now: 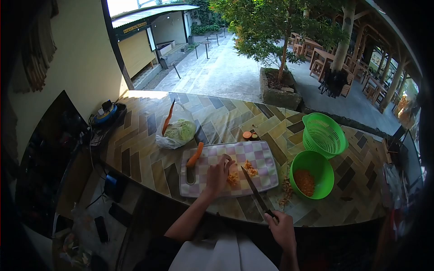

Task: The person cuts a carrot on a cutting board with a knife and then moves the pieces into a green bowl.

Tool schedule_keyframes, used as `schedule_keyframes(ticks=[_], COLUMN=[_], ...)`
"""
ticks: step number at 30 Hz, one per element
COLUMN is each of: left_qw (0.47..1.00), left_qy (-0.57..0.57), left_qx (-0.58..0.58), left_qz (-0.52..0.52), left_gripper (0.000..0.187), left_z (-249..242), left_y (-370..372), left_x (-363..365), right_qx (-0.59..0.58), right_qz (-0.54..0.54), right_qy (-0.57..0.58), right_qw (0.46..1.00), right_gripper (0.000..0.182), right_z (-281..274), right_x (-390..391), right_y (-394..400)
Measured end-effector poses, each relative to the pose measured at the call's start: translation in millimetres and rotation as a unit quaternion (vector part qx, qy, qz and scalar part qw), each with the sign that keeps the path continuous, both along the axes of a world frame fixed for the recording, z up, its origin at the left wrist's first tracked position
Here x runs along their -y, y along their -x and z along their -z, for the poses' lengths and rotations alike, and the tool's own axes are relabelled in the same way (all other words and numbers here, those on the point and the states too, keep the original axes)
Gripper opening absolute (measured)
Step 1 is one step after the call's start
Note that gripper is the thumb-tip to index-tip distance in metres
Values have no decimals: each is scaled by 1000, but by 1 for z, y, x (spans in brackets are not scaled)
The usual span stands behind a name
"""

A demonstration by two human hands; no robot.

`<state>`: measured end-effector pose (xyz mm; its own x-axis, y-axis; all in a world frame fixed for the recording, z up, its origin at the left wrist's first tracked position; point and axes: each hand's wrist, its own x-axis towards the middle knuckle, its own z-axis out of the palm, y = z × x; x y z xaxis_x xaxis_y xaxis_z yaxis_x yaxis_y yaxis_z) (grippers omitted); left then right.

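Note:
A checkered cutting board [266,176] lies on the tiled counter in front of me. My left hand [218,174] is on the board, its fingers curled down against chopped carrot [233,179]; whatever they grip is mostly hidden. My right hand [280,228] is wrapped round the black handle of a knife [256,193]. The blade points away and to the left, its tip beside a second little heap of carrot bits [250,168]. A whole peeled carrot [195,155] rests at the board's left end, by the handle hole.
Right of the board stands a green bowl [325,180] holding chopped carrot, with a green colander [323,131] behind it. Peelings [287,192] lie between board and bowl. Beyond the board are a bagged cabbage [180,131], another carrot [168,116] and carrot ends [247,135].

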<state>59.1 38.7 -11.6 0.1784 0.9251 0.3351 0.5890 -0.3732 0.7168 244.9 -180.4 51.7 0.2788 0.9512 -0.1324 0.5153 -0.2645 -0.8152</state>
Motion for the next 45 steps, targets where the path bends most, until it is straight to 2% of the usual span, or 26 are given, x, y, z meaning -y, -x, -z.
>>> schedule_keyframes(ticks=[3,8,11,14,17,20,23,25,26,32,37,41,44,45], left_qw=[1000,997,994,992,989,983,982,983,981,983,975,949,917,921], left_qy=[-24,-12,-48,-56,-55,-93,-133,-59,-21,26,142,213,262,261], left_qx=[-1,31,17,-94,-101,-81,-16,-6,-1,14,51,109,198,192], left_qz=[18,67,92,69,93,132,133,173,192,181,165,204,226,218], left_gripper=[18,18,22,27,29,23,10,5,8,16,17,19,17,17], left_z=[-2,-13,-4,-11,0,-6,10,20,24,6,-9,1,-6,-7], left_y=[-10,-33,-42,-45,-46,-46,-50,-46,-43,-37,-29,-22,-15,-11], left_x=[-4,-10,-20,-18,-25,-27,-33,-39,-41,-39,-34,-42,-39,-38], right_qx=[-5,-3,-1,9,5,4,0,-2,0,1,-12,1,3,3], right_qz=[12,32,40,45,55,59,66,66,63,54,48,40,37,36], right_qy=[27,-6,-5,6,21,5,-5,0,5,14,1,4,11,17], right_qw=[1000,999,999,999,998,998,998,998,998,998,999,999,999,999], right_gripper=[33,33,33,33,33,33,33,33,33,33,32,32,32,32], right_z=[-3,1,2,5,2,2,1,0,0,4,0,-5,-3,-2], right_x=[2,7,11,13,13,13,13,12,11,10,8,6,6,6], right_y=[-6,-12,-15,-19,-21,-21,-20,-20,-21,-21,-18,-16,-17,-17])
